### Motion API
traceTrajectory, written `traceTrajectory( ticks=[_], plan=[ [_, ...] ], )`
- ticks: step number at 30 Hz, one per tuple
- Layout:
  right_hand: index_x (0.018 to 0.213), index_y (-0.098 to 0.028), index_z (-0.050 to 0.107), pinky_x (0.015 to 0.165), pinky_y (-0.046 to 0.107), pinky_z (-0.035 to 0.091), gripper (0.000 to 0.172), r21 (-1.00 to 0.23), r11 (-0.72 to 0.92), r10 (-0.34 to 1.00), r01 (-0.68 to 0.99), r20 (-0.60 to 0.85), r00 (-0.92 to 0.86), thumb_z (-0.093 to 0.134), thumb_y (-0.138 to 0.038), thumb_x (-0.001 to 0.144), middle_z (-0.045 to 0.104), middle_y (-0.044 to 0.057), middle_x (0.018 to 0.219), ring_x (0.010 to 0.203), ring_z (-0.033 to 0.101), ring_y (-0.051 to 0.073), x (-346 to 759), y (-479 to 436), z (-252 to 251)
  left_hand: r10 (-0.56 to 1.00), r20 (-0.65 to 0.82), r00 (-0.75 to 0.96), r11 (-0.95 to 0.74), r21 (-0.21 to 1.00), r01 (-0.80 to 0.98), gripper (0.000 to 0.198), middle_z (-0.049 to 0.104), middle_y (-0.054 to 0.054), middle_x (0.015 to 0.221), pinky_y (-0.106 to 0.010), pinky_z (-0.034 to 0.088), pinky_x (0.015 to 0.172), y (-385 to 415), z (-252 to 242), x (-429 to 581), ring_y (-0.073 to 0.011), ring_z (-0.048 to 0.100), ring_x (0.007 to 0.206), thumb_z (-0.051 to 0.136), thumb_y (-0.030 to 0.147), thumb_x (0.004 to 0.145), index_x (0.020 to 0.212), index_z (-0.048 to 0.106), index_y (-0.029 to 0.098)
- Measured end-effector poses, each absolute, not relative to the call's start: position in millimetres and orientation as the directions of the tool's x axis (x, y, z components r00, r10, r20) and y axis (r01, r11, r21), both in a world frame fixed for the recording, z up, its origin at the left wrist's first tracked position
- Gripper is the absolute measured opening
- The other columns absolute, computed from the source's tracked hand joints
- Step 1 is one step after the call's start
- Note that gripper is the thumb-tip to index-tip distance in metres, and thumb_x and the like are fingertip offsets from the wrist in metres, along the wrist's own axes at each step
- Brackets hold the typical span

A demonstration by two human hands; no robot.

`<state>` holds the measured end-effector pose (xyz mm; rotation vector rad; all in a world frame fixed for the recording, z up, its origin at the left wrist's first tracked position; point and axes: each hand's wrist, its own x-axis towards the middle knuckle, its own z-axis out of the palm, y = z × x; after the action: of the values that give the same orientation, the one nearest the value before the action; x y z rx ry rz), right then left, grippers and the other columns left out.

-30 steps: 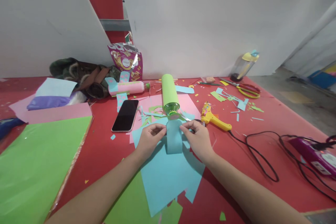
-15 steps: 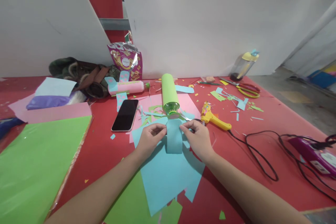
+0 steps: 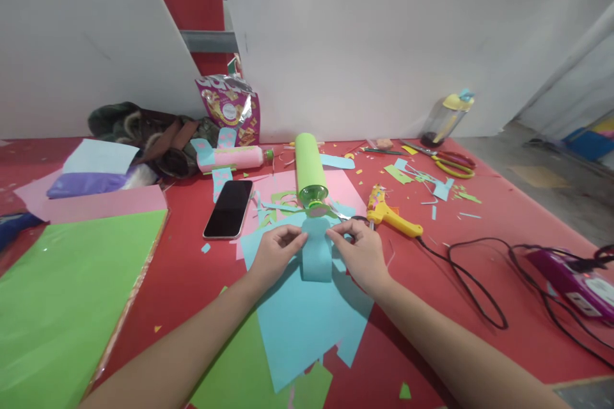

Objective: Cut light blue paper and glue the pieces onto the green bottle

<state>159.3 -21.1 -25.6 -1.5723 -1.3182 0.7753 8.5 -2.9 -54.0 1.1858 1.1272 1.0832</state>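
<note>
Between my two hands is a folded strip of light blue paper point(image 3: 316, 259), its bend toward me. My left hand point(image 3: 281, 249) pinches its left edge between thumb and fingers. On the opposite edge, the thumb and fingertips of my right hand point(image 3: 361, 252) are closed in a pinch. Below the strip lies a larger blue sheet point(image 3: 307, 326). Just beyond it rests a bottle wrapped in green paper point(image 3: 309, 163), its cap end pointing toward me. A pair of scissors, partly hidden, shows its blade point(image 3: 338, 212) by the bottle's cap.
A yellow glue gun point(image 3: 393, 220) lies right of my right hand, its cord running to a purple power strip point(image 3: 575, 284). To the left are a phone point(image 3: 229, 208), a pink-wrapped bottle point(image 3: 237, 158) and green sheets point(image 3: 71, 294). Large scissors point(image 3: 453, 163) and paper scraps lie at the back right.
The strip has shifted slightly left, and its upper end now looks rounded and tilted a little. My left fingertips have moved slightly right over its edge. The surrounding things stay put.
</note>
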Motion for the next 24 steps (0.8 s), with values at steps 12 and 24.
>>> traceTrajectory(
  ticks=[12,24],
  plan=[
    [0.082,-0.019,0.053,0.067,0.028,0.041,0.016,-0.910,0.144,0.950,0.389,0.237,0.203,0.055,-0.030,0.070,0.055,0.003,0.084,0.076,0.052,0.015,163.8,-19.1,-34.6,0.991,-0.071,0.115,0.071,0.997,0.007,0.024,0.052,0.003,0.053,-0.020,0.039,0.050,-2.5,-51.3,9.4,-0.0084,0.046,0.050,0.065,0.036,0.059,0.059,0.056,0.014],
    [0.061,-0.021,0.059,0.086,0.036,0.036,0.012,-0.902,0.191,0.968,0.388,0.239,0.078,0.055,-0.029,0.068,0.052,0.006,0.098,0.098,0.048,0.021,166.1,-17.1,-29.0,0.970,-0.088,0.226,0.075,0.995,0.066,0.022,0.054,0.001,0.048,-0.020,0.038,0.044,-6.4,-48.6,9.8,-0.0089,0.045,0.044,0.067,0.035,0.056,0.054,0.059,0.015]
  ],
)
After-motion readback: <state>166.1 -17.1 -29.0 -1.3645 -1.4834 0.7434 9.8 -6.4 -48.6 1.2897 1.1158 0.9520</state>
